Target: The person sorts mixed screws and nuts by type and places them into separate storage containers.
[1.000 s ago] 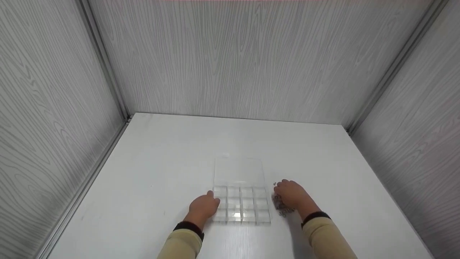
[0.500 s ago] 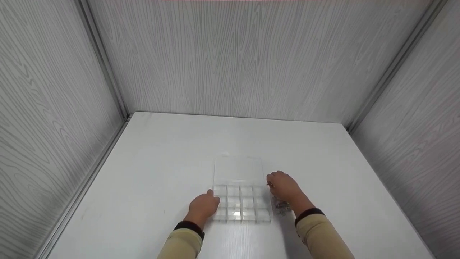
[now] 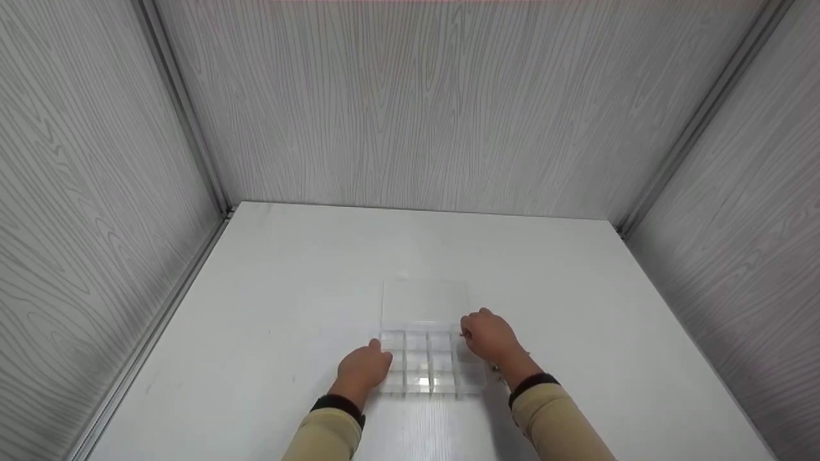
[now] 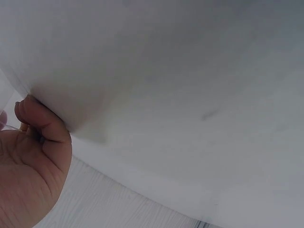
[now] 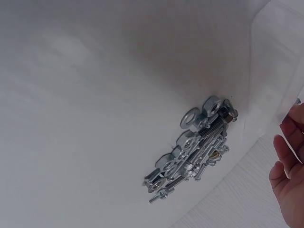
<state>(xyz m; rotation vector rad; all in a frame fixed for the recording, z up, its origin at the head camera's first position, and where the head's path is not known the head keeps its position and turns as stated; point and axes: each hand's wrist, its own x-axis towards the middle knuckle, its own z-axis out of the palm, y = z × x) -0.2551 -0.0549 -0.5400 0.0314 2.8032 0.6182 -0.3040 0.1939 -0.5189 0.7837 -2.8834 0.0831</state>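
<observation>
A clear plastic compartment box (image 3: pixel 417 362) lies on the table with its lid (image 3: pixel 425 302) folded back. My left hand (image 3: pixel 364 367) grips the box's left edge; in the left wrist view the curled fingers (image 4: pixel 45 121) rest against the table beside it. Over the back right compartment is my right hand (image 3: pixel 490 336), pinching a small metal piece (image 5: pixel 298 101), mostly hidden, so its exact kind is unclear. To the right of the box lies a pile of screws, nuts and washers (image 5: pixel 194 147), largely covered by the right hand and wrist in the head view.
The white table (image 3: pixel 288 269) is enclosed by grey wood-grain panels (image 3: pixel 410 102) at the back and both sides. Dark bands (image 3: pixel 533 388) circle both wrists below light sleeves.
My right hand has risen from the hardware pile with a small metal piece and moved left over the box's back right compartment. The left hand stays on the box edge.
</observation>
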